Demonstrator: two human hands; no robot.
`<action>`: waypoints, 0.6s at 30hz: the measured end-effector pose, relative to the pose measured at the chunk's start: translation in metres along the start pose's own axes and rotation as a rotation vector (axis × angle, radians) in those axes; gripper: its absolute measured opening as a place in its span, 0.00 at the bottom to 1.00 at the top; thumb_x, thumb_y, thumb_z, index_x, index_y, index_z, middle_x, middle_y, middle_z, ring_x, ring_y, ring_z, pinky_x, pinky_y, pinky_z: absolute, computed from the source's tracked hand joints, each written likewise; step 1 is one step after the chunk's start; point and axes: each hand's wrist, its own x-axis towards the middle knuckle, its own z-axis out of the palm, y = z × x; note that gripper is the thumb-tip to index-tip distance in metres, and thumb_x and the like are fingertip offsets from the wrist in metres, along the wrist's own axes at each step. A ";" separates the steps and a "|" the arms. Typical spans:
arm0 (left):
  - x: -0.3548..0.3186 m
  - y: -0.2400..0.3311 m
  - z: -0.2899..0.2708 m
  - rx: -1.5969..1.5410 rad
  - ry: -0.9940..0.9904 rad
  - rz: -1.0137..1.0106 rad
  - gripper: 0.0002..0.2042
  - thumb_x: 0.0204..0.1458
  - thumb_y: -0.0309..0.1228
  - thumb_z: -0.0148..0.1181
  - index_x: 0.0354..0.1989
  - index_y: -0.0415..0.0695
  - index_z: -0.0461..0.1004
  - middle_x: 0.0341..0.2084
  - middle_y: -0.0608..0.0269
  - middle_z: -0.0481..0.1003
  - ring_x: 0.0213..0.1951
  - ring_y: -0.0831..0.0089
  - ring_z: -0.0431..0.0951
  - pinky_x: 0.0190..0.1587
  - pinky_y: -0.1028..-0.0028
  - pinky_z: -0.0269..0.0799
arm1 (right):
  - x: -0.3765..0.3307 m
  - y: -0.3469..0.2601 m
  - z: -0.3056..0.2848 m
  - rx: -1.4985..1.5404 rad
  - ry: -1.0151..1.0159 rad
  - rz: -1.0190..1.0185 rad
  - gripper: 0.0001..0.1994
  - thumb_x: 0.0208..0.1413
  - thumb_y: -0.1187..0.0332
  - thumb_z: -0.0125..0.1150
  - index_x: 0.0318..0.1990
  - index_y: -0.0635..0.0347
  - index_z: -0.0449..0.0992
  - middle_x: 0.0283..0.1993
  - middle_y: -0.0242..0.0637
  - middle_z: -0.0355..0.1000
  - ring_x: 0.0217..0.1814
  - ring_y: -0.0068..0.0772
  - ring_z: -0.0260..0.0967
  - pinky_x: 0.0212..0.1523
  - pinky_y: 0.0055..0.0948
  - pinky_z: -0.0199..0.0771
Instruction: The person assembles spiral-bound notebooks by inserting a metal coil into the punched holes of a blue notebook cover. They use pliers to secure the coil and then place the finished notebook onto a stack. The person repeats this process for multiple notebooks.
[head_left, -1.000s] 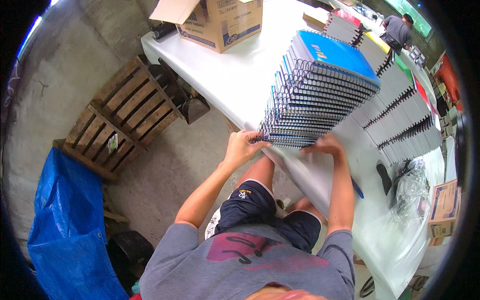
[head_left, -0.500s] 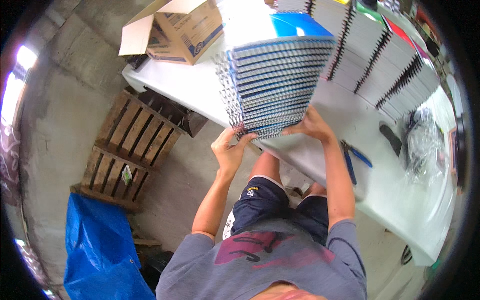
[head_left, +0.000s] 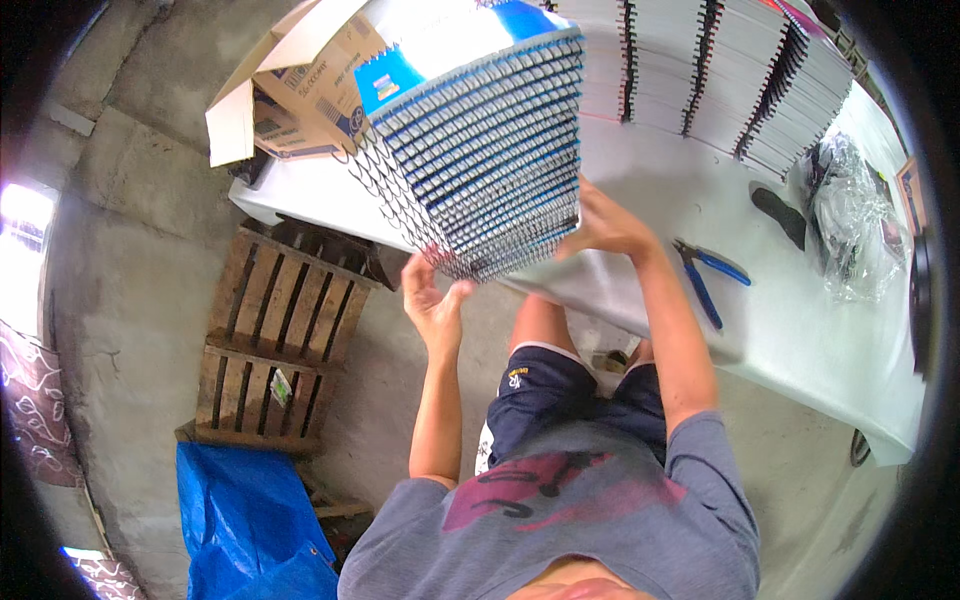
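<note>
A tall stack of spiral-bound notebooks (head_left: 490,160) with blue covers is held up over the front edge of the white table. Its coil spines face me, and loops also stick out along its left side. My left hand (head_left: 432,300) grips the bottom left corner, with the thumb and fingers against the coils. Around the lower right side, my right hand (head_left: 605,225) is closed; some of its fingers are hidden by the stack. A shiny blue cover shows on top, partly washed out by glare.
An open cardboard box (head_left: 320,95) stands at the table's (head_left: 640,300) left end. More bound stacks (head_left: 660,70) stand in a row along the back right. Pliers with blue handles (head_left: 710,280), a dark flat object (head_left: 778,215) and clear plastic wrap (head_left: 850,230) lie on the right. A wooden pallet (head_left: 285,330) is at left.
The notebook stack, with both hands on it, has shifted left toward the cardboard box and leans more. The whole view has also turned slightly.
</note>
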 end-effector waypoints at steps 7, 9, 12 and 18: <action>0.105 0.034 0.023 -0.281 0.111 0.010 0.44 0.49 0.70 0.24 0.68 0.49 0.40 0.65 0.53 0.48 0.67 0.58 0.45 0.67 0.58 0.35 | 0.051 -0.068 0.001 0.383 0.366 -0.268 0.53 0.42 0.21 0.21 0.70 0.51 0.31 0.74 0.33 0.25 0.74 0.31 0.23 0.70 0.35 0.22; 0.124 0.038 0.042 -0.202 0.058 0.073 0.44 0.49 0.70 0.27 0.68 0.50 0.39 0.64 0.51 0.49 0.64 0.56 0.49 0.66 0.56 0.38 | 0.062 -0.065 0.005 0.353 0.419 -0.271 0.48 0.48 0.26 0.23 0.69 0.52 0.36 0.73 0.34 0.35 0.73 0.32 0.33 0.69 0.34 0.30; 0.139 0.024 0.056 0.026 -0.078 0.086 0.39 0.54 0.60 0.35 0.67 0.45 0.43 0.61 0.50 0.53 0.63 0.59 0.54 0.64 0.60 0.48 | 0.065 -0.038 -0.004 0.318 0.378 -0.199 0.42 0.55 0.33 0.30 0.69 0.56 0.42 0.70 0.36 0.44 0.71 0.33 0.39 0.68 0.34 0.35; 0.139 -0.012 0.045 0.649 -0.126 0.263 0.33 0.57 0.48 0.44 0.65 0.39 0.48 0.60 0.51 0.57 0.61 0.60 0.58 0.62 0.63 0.54 | 0.060 -0.064 0.001 0.227 0.329 -0.135 0.41 0.56 0.43 0.49 0.68 0.60 0.45 0.67 0.41 0.50 0.70 0.34 0.42 0.67 0.33 0.37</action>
